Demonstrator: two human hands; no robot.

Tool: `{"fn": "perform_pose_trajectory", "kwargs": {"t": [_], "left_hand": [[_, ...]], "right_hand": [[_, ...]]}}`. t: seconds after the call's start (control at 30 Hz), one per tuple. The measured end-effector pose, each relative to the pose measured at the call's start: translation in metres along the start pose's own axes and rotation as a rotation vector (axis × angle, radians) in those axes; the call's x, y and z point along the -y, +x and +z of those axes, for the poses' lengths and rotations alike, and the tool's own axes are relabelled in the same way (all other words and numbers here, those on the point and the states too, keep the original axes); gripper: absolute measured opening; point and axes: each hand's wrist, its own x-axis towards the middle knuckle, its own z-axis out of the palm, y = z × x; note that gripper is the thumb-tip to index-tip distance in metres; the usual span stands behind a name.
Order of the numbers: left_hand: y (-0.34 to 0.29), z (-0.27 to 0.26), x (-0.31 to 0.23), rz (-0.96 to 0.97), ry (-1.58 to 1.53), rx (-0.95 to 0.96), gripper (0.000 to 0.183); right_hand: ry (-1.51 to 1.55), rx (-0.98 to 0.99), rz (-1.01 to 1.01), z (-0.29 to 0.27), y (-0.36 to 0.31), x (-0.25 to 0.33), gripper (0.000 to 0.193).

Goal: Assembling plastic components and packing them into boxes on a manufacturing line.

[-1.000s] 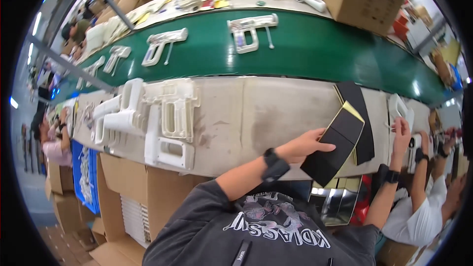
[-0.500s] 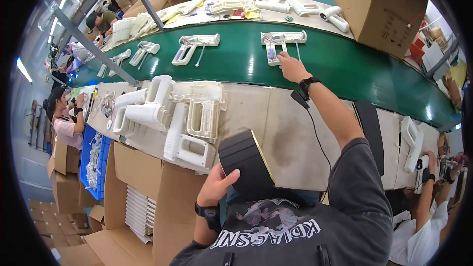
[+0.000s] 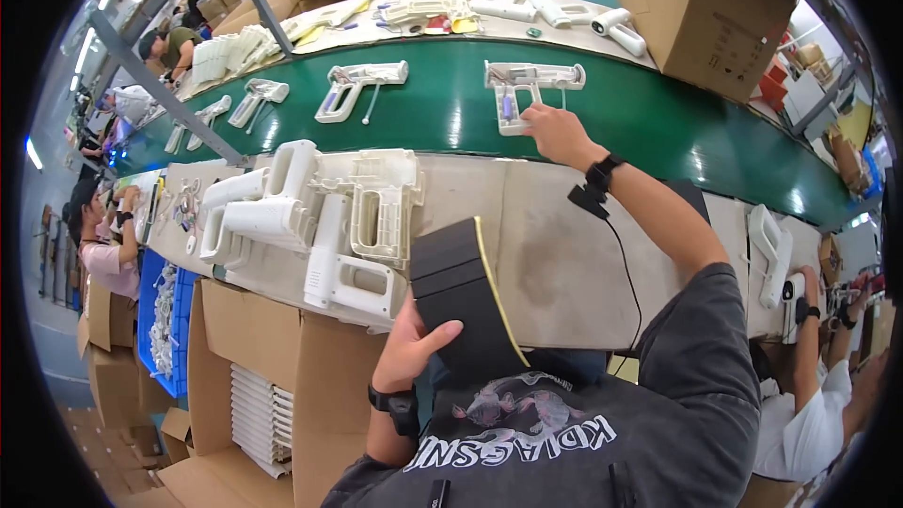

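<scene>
Black sheets (image 3: 461, 296) are clasped in left hand (image 3: 406, 348), right hand (image 3: 562, 136) grasping housing (image 3: 534, 77), shirt (image 3: 583, 470) lettered.

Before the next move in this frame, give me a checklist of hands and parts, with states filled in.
1. Left hand holds the yellow-edged black sheet: ok.
2. Right hand is at the open white gun-shaped housing on the green conveyor belt: ok.
3. Right fingers are firmly closed on that housing: cannot tell; the hand hides the contact.
4. Both hands are free: not ok; the left is occupied.
5. Second black sheet is fully visible: not ok; the right arm covers part of it.
</scene>
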Motion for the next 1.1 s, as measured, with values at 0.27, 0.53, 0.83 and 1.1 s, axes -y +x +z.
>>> {"fn": "perform_pose_trajectory", "kwargs": {"t": [0.27,0.53,0.83,1.1], "left_hand": [[-0.001,-0.01,-0.008,0.024,-0.059,-0.029,0.087],[0.021,0.0,-0.009,-0.001,0.052,0.087,0.091],[0.044,0.032,0.007,-0.162,-0.107,0.105,0.057],[0.035,0.054,0.003,-0.196,0.03,0.223,0.056]], "right_hand": [[0.023,0.155,-0.116,-0.045,-0.145,0.121,0.019],[0.201,0.211,-0.074,0.001,-0.222,0.153,0.019],[0.563,0.174,0.128,-0.044,-0.235,0.131,0.031],[0.673,-0.248,0.242,-0.108,-0.198,0.158,0.033]]}}
